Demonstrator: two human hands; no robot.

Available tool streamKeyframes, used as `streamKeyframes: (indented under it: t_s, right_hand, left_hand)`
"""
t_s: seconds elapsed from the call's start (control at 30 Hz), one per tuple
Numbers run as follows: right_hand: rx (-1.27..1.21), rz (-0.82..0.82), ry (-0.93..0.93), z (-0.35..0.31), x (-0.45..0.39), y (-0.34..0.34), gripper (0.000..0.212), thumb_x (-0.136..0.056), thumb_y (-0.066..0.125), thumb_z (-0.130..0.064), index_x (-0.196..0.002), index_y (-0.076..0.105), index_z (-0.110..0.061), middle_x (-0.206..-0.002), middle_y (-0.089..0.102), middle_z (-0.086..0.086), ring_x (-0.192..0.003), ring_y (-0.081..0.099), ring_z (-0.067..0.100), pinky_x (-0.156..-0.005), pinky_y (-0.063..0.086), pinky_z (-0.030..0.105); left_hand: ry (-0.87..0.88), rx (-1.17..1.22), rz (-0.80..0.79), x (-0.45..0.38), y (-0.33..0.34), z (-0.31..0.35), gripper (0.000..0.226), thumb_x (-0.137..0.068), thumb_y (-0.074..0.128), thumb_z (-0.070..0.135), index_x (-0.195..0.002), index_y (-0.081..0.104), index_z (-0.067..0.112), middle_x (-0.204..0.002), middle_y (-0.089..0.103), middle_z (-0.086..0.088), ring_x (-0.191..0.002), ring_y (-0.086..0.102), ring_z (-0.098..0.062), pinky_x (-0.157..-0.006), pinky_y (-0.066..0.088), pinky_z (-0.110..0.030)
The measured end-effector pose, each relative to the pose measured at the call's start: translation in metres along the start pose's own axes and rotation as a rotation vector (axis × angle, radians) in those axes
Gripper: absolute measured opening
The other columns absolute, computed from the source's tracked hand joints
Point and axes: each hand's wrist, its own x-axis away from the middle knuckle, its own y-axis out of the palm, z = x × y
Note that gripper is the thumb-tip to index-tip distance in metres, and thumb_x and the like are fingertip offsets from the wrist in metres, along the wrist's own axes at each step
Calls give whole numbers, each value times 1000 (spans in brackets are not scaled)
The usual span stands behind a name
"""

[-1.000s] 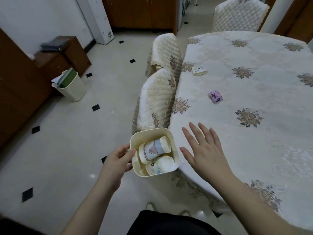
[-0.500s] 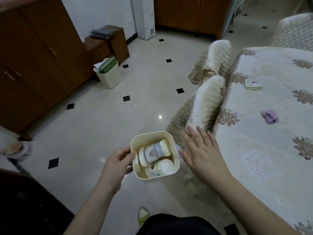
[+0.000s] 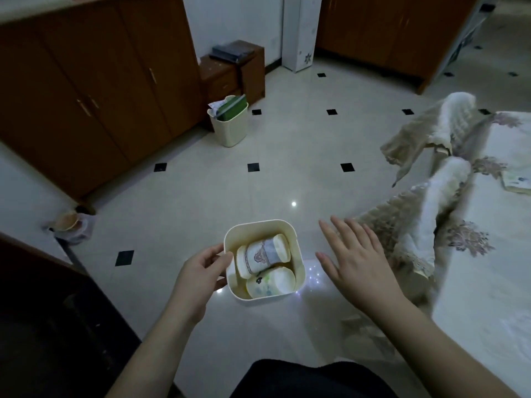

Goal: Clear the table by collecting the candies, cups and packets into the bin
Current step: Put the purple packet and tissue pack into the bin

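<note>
My left hand point(image 3: 201, 271) grips the left rim of a small cream bin point(image 3: 297, 248), held over the floor. Inside it lie two patterned paper cups on their sides, one with a purple band point(image 3: 263, 255) and one with flowers point(image 3: 271, 285). My right hand point(image 3: 356, 259) hovers to the right of the bin with fingers spread, holding nothing. The table point(image 3: 488, 282) with its floral cloth fills the right edge. A pale packet point(image 3: 517, 183) lies on it at the frame's right edge, partly cut off.
Two padded chairs point(image 3: 442, 179) stand against the table's left side. A cream wastebasket point(image 3: 230, 126) with paper and a green item stands by wooden cabinets point(image 3: 86, 90). A small wooden stand point(image 3: 232, 70) is behind it. A cup in a bag point(image 3: 70, 225) sits at the left.
The view has swung left, away from the table; the purple packet has left the frame. Both hands and the bin keep about the same pose. The scene looks darker.
</note>
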Motion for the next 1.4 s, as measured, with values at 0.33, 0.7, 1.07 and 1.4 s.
streamKeyframes:
  t_s: [0.33,0.7,1.07,1.4]
  right_hand:
    - [-36,-19,42,16,-53,10,63,-94,22,-54,-150,23,-25,-155,30,5,-142,28,26,-117,18,44]
    - [-91,-10,74,70,-153,8,63,-94,26,-52,-148,30,-21,-152,36,8,-137,36,30,-112,28,48]
    - [-129,-8,98,106,-248,3,63,-94,23,-55,-149,27,-23,-153,34,7,-138,35,29,-111,30,48]
    - [-111,-6,168,100,-361,13,66,-92,17,-59,-150,18,-27,-157,25,4,-143,25,27,-114,21,44]
  left_hand:
    - [-14,4,-21,-60,16,27,24,-96,62,12,-118,71,14,-90,75,-11,-69,70,-11,-60,57,-22]
    - [25,-133,-84,-168,76,102,23,-97,61,10,-118,70,8,-91,68,-16,-70,69,-9,-63,60,-24]
    - [47,-139,-79,-252,109,154,19,-97,61,12,-113,72,9,-80,76,-1,-68,71,-9,-60,58,-23]
    - [35,-104,-150,-373,118,185,25,-95,63,8,-119,71,12,-97,69,-20,-70,71,-8,-60,58,-22]
